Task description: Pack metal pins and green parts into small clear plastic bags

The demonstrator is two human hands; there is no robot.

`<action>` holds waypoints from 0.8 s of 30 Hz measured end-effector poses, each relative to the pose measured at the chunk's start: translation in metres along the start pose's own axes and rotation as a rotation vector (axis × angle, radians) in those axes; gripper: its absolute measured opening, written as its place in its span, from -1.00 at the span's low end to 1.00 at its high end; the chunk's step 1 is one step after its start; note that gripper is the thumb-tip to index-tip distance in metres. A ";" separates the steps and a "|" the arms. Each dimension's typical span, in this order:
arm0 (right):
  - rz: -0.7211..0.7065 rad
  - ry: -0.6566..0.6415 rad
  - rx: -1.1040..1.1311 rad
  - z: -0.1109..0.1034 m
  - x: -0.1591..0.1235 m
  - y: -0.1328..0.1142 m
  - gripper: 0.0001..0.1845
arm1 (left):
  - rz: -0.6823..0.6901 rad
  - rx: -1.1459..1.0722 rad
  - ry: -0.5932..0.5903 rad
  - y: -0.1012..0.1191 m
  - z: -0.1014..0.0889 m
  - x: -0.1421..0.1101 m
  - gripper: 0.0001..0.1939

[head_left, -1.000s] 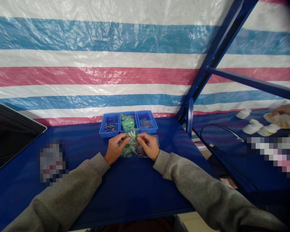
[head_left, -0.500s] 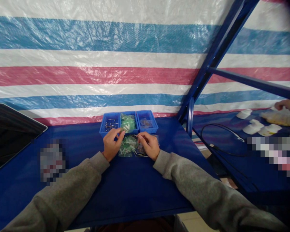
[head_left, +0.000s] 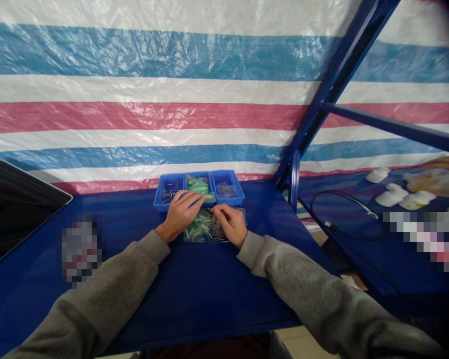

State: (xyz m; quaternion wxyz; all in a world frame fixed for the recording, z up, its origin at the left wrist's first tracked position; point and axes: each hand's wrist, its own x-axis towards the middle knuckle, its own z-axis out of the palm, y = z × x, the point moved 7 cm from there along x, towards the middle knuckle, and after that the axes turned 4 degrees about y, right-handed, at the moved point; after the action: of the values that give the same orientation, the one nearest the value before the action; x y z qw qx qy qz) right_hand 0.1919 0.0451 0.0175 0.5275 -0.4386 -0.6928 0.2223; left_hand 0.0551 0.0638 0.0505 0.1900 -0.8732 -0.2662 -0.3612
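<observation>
My left hand (head_left: 183, 213) reaches palm down over the front of the middle blue bin (head_left: 212, 199), fingers stretched out. A small clear bag with whitish pieces (head_left: 208, 197) shows at its fingertips, partly covered. Green-tinted bags (head_left: 198, 183) fill that bin. Just in front of the bins lies a clear bag of small whitish cylinders (head_left: 195, 232), beside a pile of dark metal screws or pins (head_left: 217, 234). Over this pile my right hand (head_left: 231, 224) is closed, thumb and fingers together; whatever they hold is too small to make out.
The left bin (head_left: 157, 202) holds loose metal pins, the right bin (head_left: 240, 192) a small clear bag. A dark-screened device (head_left: 18, 209) lies at left. Beyond a blue frame post (head_left: 295, 182), white pipe fittings (head_left: 391, 195), a black cable (head_left: 344, 235) and another person's hand (head_left: 447, 163) are on a neighbouring table.
Both hands were at a small bag of whitish cylinders; my right hand let go, and my left carried it up to the middle bin. My left fingers have since straightened. The right hand has hardly moved.
</observation>
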 end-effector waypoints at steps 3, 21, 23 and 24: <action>-0.001 0.005 0.004 -0.001 0.000 0.000 -0.71 | -0.009 -0.013 -0.025 -0.003 0.005 -0.005 -0.71; 0.011 -0.032 -0.016 0.004 -0.001 0.002 -0.67 | -0.134 0.013 -0.147 -0.008 0.020 -0.004 -0.71; 0.011 -0.036 -0.013 0.004 -0.001 0.002 -0.67 | -0.137 -0.002 -0.140 -0.010 0.022 -0.005 -0.71; 0.010 -0.037 -0.012 0.004 -0.001 0.002 -0.67 | -0.144 -0.004 -0.139 -0.011 0.023 -0.006 -0.71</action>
State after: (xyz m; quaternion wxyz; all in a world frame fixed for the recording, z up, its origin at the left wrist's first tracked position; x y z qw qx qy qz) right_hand 0.1889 0.0463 0.0139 0.5109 -0.4409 -0.7015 0.2289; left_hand 0.0571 0.0821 0.0323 0.1430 -0.8750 -0.3403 -0.3132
